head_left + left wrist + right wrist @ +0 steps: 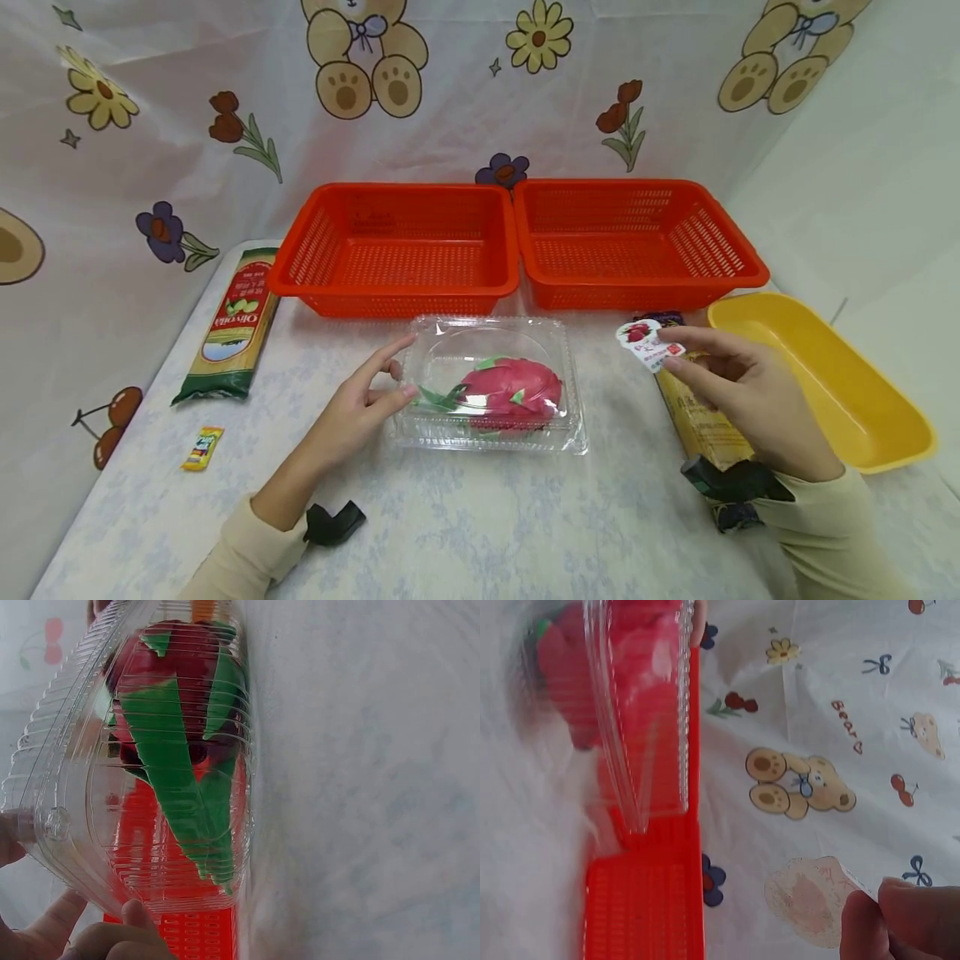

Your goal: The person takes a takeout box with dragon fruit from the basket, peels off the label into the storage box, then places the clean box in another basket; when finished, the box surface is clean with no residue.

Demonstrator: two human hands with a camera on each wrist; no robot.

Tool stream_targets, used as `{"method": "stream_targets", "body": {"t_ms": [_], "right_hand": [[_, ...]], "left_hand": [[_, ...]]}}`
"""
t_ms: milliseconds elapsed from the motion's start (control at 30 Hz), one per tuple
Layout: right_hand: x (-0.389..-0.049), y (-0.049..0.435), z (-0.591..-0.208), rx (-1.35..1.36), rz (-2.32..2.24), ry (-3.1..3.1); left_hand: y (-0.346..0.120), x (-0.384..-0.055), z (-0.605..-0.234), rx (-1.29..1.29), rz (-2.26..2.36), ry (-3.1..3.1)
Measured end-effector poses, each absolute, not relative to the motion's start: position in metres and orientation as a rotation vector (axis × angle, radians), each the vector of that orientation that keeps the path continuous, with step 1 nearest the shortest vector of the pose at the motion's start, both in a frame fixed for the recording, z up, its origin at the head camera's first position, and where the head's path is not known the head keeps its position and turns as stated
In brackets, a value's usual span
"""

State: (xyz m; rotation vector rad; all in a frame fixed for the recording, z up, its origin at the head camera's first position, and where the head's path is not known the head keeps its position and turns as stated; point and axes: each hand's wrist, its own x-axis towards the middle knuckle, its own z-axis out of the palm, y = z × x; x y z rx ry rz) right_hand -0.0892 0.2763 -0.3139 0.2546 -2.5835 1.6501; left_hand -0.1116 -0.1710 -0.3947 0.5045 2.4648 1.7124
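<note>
A clear plastic clamshell box [441, 354] stands in the middle of the table with its lid down. Inside lies a pink dragon fruit [517, 387] with green leaf tips, also seen through the ribbed wall in the left wrist view. My left hand [363, 400] touches the box's left side with thumb and index fingertips spread apart. To the right of the box, thumb and index finger of my right hand [738, 392] pinch a small sticker [647, 343] printed with a red fruit, held above the table. Its pale back [802, 896] shows in the right wrist view.
Two red plastic baskets [393, 304] [637, 296] stand behind the box. A yellow tray [825, 375] is at the right, beside a gold package [697, 421] partly under my right hand. On the left lie a pasta pack [236, 325] and a small yellow packet [202, 448].
</note>
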Motion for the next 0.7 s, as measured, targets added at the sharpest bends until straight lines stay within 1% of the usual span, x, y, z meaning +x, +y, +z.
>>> {"method": "stream_targets", "body": {"t_ms": [333, 500, 700], "right_hand": [[-0.085, 0.334, -0.32, -0.029, 1.471, -2.529], [-0.083, 0.355, -0.327, -0.129, 1.431, -2.486], [-0.084, 0.375, -0.338, -0.34, 1.304, -2.524]], "left_hand": [[-0.172, -0.109, -0.396, 0.478, 1.707, 2.473], [-0.171, -0.112, -0.396, 0.483, 1.713, 2.463], [-0.17, -0.112, -0.393, 0.47, 1.711, 2.453]]}}
